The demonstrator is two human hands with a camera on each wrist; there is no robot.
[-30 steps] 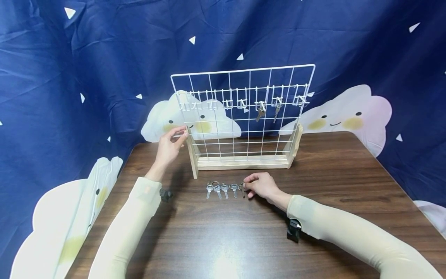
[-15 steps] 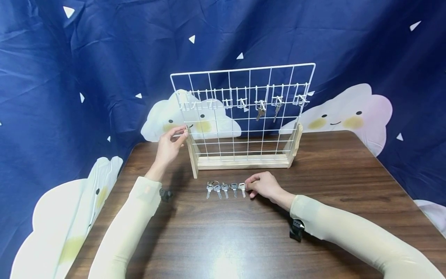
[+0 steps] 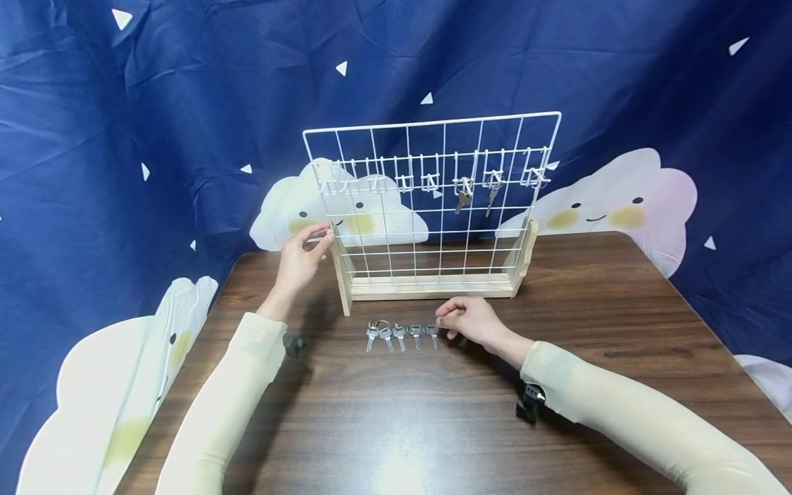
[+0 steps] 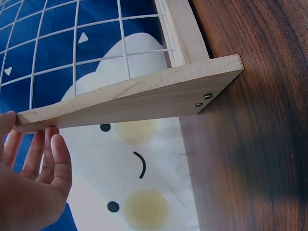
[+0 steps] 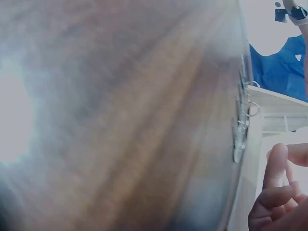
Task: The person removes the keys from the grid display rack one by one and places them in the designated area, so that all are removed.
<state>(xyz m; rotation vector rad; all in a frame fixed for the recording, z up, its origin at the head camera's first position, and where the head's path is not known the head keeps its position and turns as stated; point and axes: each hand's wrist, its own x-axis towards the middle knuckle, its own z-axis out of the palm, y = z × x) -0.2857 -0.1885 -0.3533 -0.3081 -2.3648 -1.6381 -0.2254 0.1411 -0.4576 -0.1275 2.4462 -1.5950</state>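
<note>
My left hand [image 3: 300,261] pinches the upper end of the wooden side piece [image 4: 130,98] of a white wire grid rack [image 3: 427,237]. In the left wrist view, its thumb is on one side of the wood and its fingers are on the other. Several silver keys with rings lie in a row on the table in front of the rack. The rightmost key [image 3: 432,335] is flat, just beside the fingertips of my right hand [image 3: 473,322]. In the right wrist view, the right thumb and fingers are loosely bent with nothing between them, apart from the keys [image 5: 239,127].
White hooks [image 3: 430,182] line the upper grid. A brassy key [image 3: 463,199] and another key [image 3: 491,198] hang towards its right. A wooden base [image 3: 430,287] carries the grid on the brown table [image 3: 346,419]. Behind it hangs a blue curtain [image 3: 204,103] with clouds.
The right hand held the rightmost key, laid it flat at the row's end, and has moved slightly away from it towards the rack. The left hand keeps its grip on the wood.
</note>
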